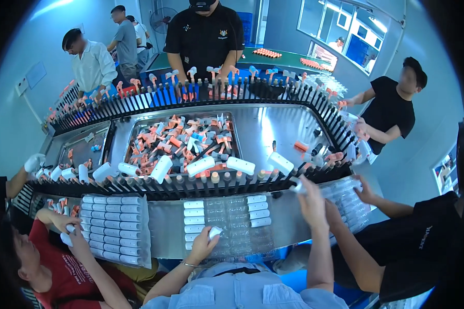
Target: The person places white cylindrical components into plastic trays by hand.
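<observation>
My left hand [202, 247] is closed round a small white plastic casing [215, 233], low over a clear blister tray [232, 206]. White casings [194, 221] fill most of the tray's left column, and several more [259, 213] lie in a column farther right. My right hand [313, 206] reaches forward to the near row of the rack, fingers closed on another white casing [297, 186], partly hidden by the fingers. Close to it, a larger-looking white casing [281, 164] leans on the black post rack [216, 186].
Inside the rack, a metal tray [234, 134] holds a heap of orange, grey and white parts. A filled tray of casings [113, 226] lies left, beside a person in red [62, 268]. At right, another person's hands [366, 190] work over a clear tray [345, 201]. More people stand opposite.
</observation>
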Demonstrator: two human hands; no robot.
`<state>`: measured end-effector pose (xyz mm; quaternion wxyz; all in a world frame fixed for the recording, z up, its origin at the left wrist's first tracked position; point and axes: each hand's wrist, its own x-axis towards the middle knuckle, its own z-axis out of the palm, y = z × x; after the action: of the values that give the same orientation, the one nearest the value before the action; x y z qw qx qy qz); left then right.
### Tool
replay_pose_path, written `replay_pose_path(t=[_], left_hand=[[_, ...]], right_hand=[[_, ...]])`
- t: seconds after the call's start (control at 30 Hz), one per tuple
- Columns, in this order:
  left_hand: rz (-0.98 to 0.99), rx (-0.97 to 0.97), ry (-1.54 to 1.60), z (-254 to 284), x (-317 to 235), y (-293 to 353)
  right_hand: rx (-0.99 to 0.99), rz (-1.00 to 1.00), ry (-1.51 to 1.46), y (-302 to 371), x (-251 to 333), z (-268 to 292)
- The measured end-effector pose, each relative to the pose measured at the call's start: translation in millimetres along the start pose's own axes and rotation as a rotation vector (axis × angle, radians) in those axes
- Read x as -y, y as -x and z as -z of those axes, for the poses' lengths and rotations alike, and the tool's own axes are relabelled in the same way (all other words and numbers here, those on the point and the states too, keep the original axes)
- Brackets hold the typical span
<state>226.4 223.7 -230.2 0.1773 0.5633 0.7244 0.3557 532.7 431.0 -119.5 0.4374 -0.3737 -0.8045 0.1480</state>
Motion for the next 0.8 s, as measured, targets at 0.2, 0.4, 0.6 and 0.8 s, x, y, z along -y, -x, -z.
replay_pose_path(t=[0.2,0.4,0.6,0.8], left_hand=[[0.091,-0.043,0.133,-7.4,15.9,-0.3],[0.1,-0.065,0.132,-6.4,9.8,1.5],[0.084,-0.09,0.185,-1.8,10.2,3.1],[0.231,-0.004,0.626,9.2,-5.3,-1.2]], right_hand=[[0.02,0.178,0.187,-82.7,-10.3,20.2],[0.293,0.019,0.445,-106.9,12.1,-37.1],[0.111,0.015,0.301,-93.6,51.3,-75.8],[-0.065,0.076,-0.28,-33.5,64.4,-99.4]])
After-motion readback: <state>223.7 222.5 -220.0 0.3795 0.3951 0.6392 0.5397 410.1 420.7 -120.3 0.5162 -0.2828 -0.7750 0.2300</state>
